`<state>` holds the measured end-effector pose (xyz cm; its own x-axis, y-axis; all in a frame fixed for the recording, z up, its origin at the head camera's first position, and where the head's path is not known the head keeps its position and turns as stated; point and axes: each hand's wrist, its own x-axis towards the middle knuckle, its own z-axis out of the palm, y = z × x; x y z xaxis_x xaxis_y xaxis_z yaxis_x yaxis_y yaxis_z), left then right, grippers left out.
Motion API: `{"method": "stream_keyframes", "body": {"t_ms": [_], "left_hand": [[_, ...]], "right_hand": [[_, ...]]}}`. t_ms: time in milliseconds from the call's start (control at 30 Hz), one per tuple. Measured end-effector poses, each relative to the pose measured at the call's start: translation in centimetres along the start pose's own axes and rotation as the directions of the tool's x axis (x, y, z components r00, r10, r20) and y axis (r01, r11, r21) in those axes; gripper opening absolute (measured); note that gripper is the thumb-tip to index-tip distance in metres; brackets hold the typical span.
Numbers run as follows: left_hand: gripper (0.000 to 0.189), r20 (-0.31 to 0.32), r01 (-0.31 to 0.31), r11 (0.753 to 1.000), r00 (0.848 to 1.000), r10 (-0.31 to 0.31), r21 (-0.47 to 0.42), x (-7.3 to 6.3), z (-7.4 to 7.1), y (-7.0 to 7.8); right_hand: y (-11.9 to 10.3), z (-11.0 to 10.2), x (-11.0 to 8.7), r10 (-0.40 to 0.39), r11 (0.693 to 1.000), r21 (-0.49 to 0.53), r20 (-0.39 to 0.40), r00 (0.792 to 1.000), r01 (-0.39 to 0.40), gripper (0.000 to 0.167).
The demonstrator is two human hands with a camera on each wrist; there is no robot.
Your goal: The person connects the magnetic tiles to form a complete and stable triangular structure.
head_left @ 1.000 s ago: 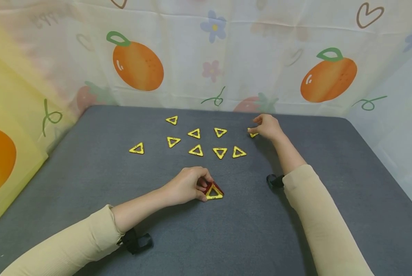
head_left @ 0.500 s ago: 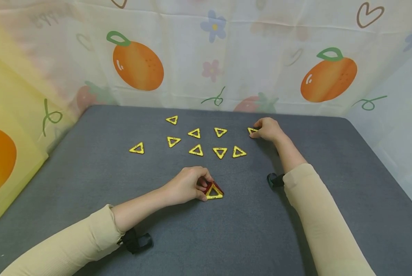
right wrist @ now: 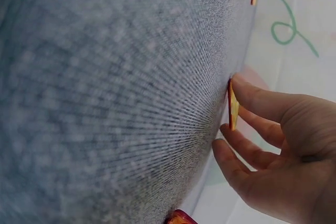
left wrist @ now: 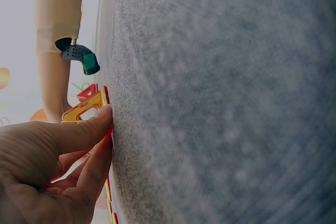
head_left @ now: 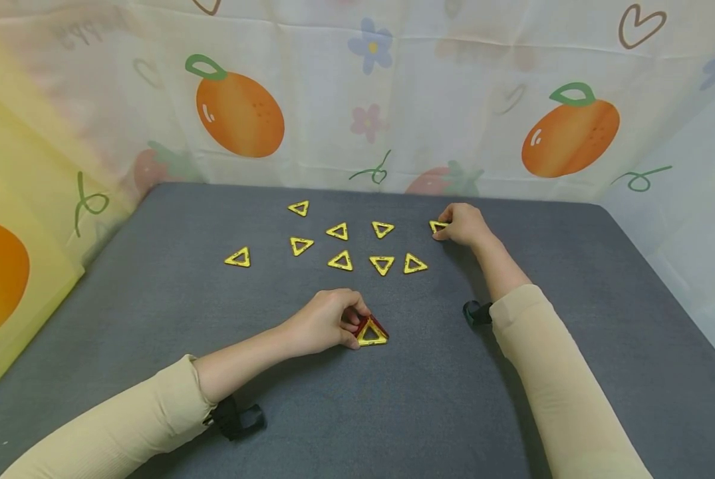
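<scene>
My left hand [head_left: 324,324] grips a small pyramid of triangular magnetic tiles [head_left: 381,342], with yellow in front and red sides, standing on the table. In the left wrist view, the thumb presses near the lower edge of a yellow face [left wrist: 76,114], and the other fingers reach around the left side. Farther back on the right, my right hand [head_left: 466,225] pinches a flat yellow triangular magnetic tile [head_left: 434,230] lying on the table. In the right wrist view this tile [right wrist: 234,109] appears edge-on between thumb and fingers; part of it is covered.
Several loose yellow triangular tiles [head_left: 415,264] lie flat across the back half of the grey table [head_left: 429,406]. One tile [head_left: 238,257] sits apart at the left. A fruit-print curtain [head_left: 333,100] hangs behind the table's far edge.
My right hand has shifted slightly down around the far-right tile, its fingers now at both sides of it. The left hand and the pyramid have stayed in place.
</scene>
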<state>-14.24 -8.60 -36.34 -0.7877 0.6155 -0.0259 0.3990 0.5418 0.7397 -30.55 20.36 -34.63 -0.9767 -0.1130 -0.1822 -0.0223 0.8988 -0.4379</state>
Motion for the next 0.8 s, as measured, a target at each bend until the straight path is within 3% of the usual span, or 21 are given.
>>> {"method": "stream_keyframes", "body": {"t_ms": [433,800], "left_hand": [[0.039,0.002,0.008,1.000,1.000,-0.008,-0.008,0.04,0.04,0.00],[0.039,0.000,0.020,1.000,1.000,-0.020,-0.021,0.00,0.09,0.02]], "right_hand": [[-0.32,0.04,-0.55,0.006,0.998,0.062,-0.058,0.998,-0.002,0.042],[-0.25,-0.37,-0.36,-0.023,0.959,0.272,-0.192,0.981,0.075,0.028]]}}
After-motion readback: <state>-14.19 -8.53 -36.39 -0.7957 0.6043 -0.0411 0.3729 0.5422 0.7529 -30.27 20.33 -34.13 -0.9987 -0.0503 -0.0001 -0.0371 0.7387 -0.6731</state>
